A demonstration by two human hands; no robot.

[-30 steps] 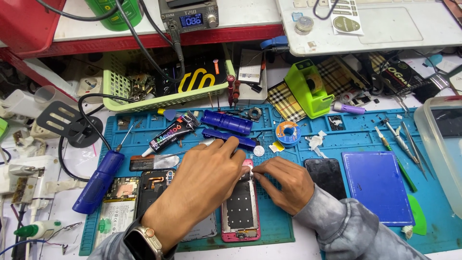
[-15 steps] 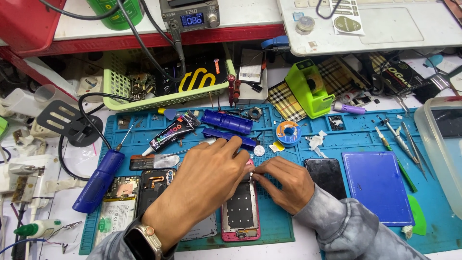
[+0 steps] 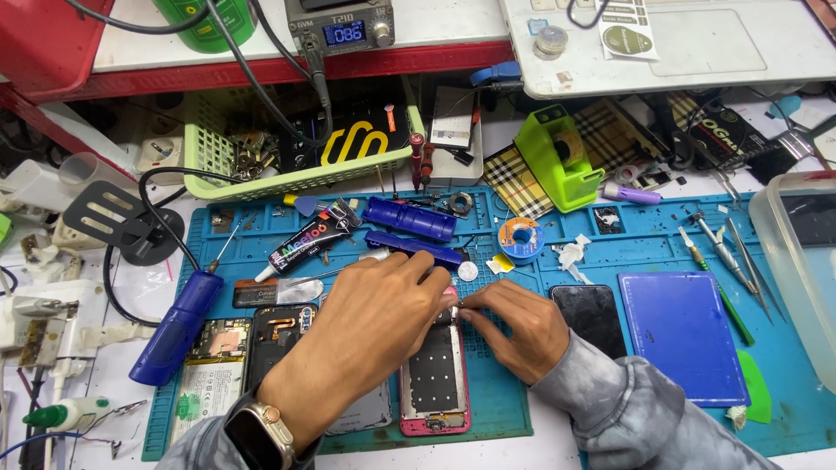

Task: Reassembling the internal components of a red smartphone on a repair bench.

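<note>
An opened pink phone frame [image 3: 434, 383] lies on the blue work mat [image 3: 610, 248], its bare inside facing up. Both hands meet at its top end. My left hand [image 3: 370, 326] lies across the upper left of the frame with fingers curled down on it. My right hand [image 3: 509, 326] pinches something small at the top edge; what it is cannot be made out. A watch sits on my left wrist.
Left of the frame lie a phone with its back off [image 3: 209, 374] and a dark phone body [image 3: 274, 339]. A black phone [image 3: 590, 315] and a blue pad [image 3: 679, 335] lie to the right. A blue electric screwdriver [image 3: 178, 326], glue tube [image 3: 309, 239], tweezers [image 3: 727, 257], green tape dispenser [image 3: 557, 157] and a clear tub [image 3: 801, 270] surround them.
Both hands stay at the top of the pink frame with only slight finger movement; nothing else has shifted.
</note>
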